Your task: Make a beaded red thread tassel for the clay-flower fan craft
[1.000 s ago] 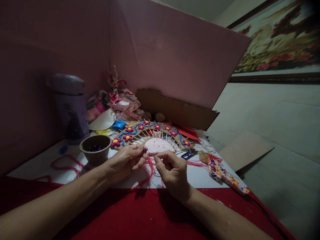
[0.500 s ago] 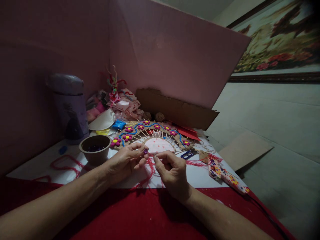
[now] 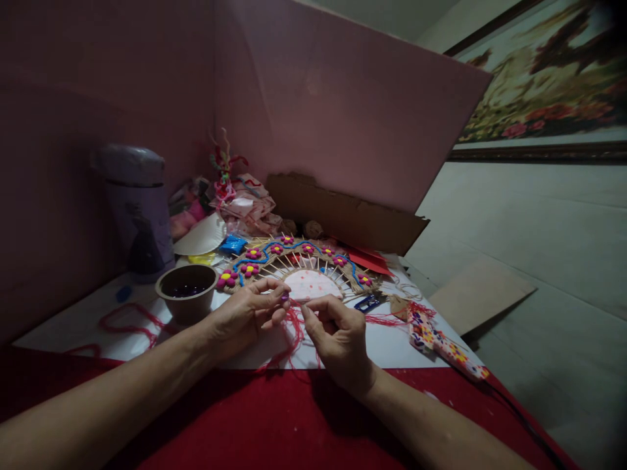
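Observation:
My left hand point(image 3: 255, 311) is closed, with a small purple bead point(image 3: 285, 297) pinched between thumb and forefinger. Close by on the right, my right hand point(image 3: 337, 333) has thumb and forefinger pressed together on a thin red thread point(image 3: 296, 302), which runs toward the bead. Loose red yarn strands point(image 3: 292, 339) hang down between both hands onto the white sheet. Behind them stands a fan-shaped craft point(image 3: 279, 250) of sticks and burlap, with pink and yellow flowers, a wavy blue cord and a spotted half-round centre point(image 3: 313, 285).
A bowl point(image 3: 169, 297) with dark contents sits left, before a purple flask point(image 3: 140, 225). Right of the hands lie blue snippers point(image 3: 368, 302) and a flower-patterned glue gun point(image 3: 448, 346) with a cord. Red yarn point(image 3: 128, 326) trails on the white sheet point(image 3: 98, 313) over red cloth.
Both hands stay almost in place. The purple bead has turned slightly in my left fingertips and shows less.

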{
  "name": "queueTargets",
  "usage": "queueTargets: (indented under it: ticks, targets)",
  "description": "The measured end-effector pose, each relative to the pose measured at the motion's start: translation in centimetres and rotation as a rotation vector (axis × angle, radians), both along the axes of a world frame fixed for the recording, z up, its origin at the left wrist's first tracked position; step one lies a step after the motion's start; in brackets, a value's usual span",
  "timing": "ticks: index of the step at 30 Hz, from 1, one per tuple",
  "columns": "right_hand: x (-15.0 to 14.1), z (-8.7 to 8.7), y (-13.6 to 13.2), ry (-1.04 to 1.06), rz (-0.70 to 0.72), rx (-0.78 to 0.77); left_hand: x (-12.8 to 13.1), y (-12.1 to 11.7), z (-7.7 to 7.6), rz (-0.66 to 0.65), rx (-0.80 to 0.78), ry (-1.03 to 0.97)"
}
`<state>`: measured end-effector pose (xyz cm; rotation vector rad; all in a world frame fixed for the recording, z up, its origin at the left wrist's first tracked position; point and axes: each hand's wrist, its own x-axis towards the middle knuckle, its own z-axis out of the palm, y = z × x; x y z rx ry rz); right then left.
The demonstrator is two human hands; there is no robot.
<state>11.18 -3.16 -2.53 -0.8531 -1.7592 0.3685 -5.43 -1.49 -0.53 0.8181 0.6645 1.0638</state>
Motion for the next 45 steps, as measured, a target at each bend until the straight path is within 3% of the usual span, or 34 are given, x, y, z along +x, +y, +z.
queueTargets:
  ticks: [8, 21, 29, 45]
  targets:
    - [0.0, -0.08, 0.02, 0.003, 0.003, 0.003, 0.03, -0.12, 0.24, 0.053, -0.054, 0.02]
    - [0.01, -0.17, -0.01, 0.018, 0.005, 0.039, -0.04, 0.11, -0.14, -0.019, 0.033, -0.007]
    - [0.08, -0.43, 0.16, 0.018, 0.021, -0.012, -0.13, 0.11, -0.2, 0.022, -0.036, 0.008]
    - [0.11, -0.23, 0.09, 0.017, 0.004, 0.026, -0.08, 0.02, 0.3, 0.02, -0.066, 0.032]
